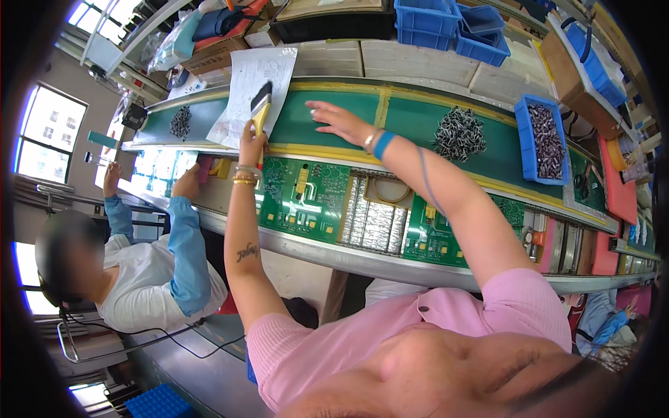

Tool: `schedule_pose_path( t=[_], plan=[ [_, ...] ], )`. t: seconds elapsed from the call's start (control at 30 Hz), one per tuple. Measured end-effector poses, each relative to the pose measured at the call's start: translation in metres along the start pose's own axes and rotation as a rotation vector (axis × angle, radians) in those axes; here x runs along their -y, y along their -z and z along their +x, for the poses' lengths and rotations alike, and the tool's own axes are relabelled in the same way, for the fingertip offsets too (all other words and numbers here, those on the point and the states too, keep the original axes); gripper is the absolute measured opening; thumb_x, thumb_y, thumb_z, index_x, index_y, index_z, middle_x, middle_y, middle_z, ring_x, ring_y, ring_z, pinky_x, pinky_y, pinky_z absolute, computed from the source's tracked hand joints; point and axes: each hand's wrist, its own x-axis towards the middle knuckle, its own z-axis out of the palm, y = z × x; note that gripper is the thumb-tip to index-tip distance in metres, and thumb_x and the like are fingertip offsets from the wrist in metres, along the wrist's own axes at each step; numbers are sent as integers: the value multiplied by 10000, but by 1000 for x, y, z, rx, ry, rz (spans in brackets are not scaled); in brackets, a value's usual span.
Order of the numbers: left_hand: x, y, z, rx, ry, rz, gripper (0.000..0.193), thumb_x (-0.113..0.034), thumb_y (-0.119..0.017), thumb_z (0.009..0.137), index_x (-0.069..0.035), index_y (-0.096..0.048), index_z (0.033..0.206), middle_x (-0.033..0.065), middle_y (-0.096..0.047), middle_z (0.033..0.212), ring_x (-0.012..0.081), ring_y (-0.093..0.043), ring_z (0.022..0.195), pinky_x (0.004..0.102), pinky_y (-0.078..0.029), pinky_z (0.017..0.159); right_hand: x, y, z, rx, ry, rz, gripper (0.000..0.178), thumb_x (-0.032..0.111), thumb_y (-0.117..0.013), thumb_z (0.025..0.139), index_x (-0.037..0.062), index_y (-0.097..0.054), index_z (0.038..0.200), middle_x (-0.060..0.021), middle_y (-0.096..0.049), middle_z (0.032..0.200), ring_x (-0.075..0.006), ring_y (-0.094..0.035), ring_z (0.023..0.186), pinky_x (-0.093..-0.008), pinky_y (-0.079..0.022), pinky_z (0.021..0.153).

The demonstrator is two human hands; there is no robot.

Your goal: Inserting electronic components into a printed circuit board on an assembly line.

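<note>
My left hand (252, 143) is closed round the yellow handle of a flat paintbrush (260, 109), its dark bristles pointing up and away. Behind the brush lies a white printed sheet (244, 80) on the green belt. My right hand (338, 124) reaches over the green belt (418, 115), fingers spread and holding nothing. To its right sits a heap of small dark metal-legged components (460, 134). Nearer me, a green circuit board (300, 202) lies on the line below my hands; a second circuit board (432, 237) is partly covered by my right forearm.
A blue bin (542, 139) full of small cylindrical parts stands at the right. Another small heap of components (180, 123) lies far left. Blue trays (428, 24) are stacked at the back. On my left a co-worker in blue sleeves (188, 254) works at the same line.
</note>
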Motion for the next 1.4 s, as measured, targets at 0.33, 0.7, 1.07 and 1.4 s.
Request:
schedule_pose_path(
  t=[0.33,0.7,1.07,1.4],
  plan=[
    [-3,-14,-19,-157,30,-552,625,29,-499,765,-23,-300,1354,53,-540,831,107,-531,581,221,-483,476,-56,-19,153,-196,202,-260,427,276,-530,865,43,-511,1223,-119,-590,1093,-210,-549,1027,-309,-430,856],
    [-14,-40,13,-304,-141,169,609,-201,-591,818,-40,-334,1346,211,-524,1067,280,-576,841,400,-502,718,50,-14,-55,-655,543,-250,238,75,-662,768,20,-536,962,-39,-565,910,-112,-529,861,-241,-437,759],
    [-142,-195,-172,524,-28,-628,581,-327,-627,842,74,-455,1226,166,-530,1175,171,-510,1058,309,-397,898,110,-41,-329,-574,538,-170,213,10,-622,794,42,-537,987,4,-531,912,-77,-491,842,-212,-402,757],
    [-175,-237,-275,362,-172,-479,302,-174,-714,789,69,-637,951,66,-654,886,96,-573,781,224,-448,700,114,-45,-447,-1096,711,-1139,229,-79,-612,750,12,-644,958,-93,-633,828,-125,-557,612,-222,-442,541]
  ],
)
